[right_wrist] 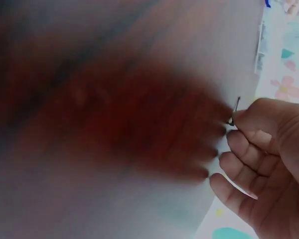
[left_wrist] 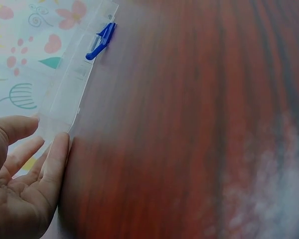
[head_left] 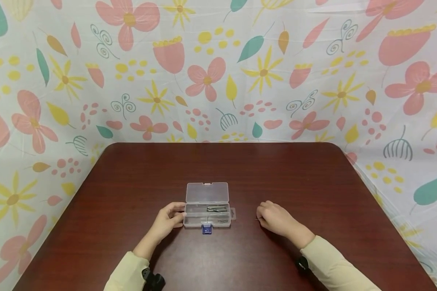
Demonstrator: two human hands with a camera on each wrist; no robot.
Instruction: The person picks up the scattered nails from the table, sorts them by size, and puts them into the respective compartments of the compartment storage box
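Observation:
A clear plastic box (head_left: 187, 220) lies on the table with its lid (head_left: 207, 193) raised at the back. Several long metal screw- or nail-like pieces (head_left: 217, 209) lie in its rear compartment, and a few short ones (head_left: 223, 221) in the front right one. A blue latch (head_left: 206, 229) hangs down at the front. My left hand (head_left: 166, 220) rests against the box's left end, thumb and fingertips at its rim and side. To the right of the box, close over the table, my right hand (head_left: 276, 218) pinches a small thin metal piece (right_wrist: 237, 108) between thumb and forefinger.
The dark brown wooden table (head_left: 218, 165) has rounded far corners. Behind it and along both sides hangs a white cloth (head_left: 207, 36) with flowers and leaves. A clear hanging tab (head_left: 233, 213) sticks out from the box's right end. A black camera (head_left: 153, 279) sits on my left wrist.

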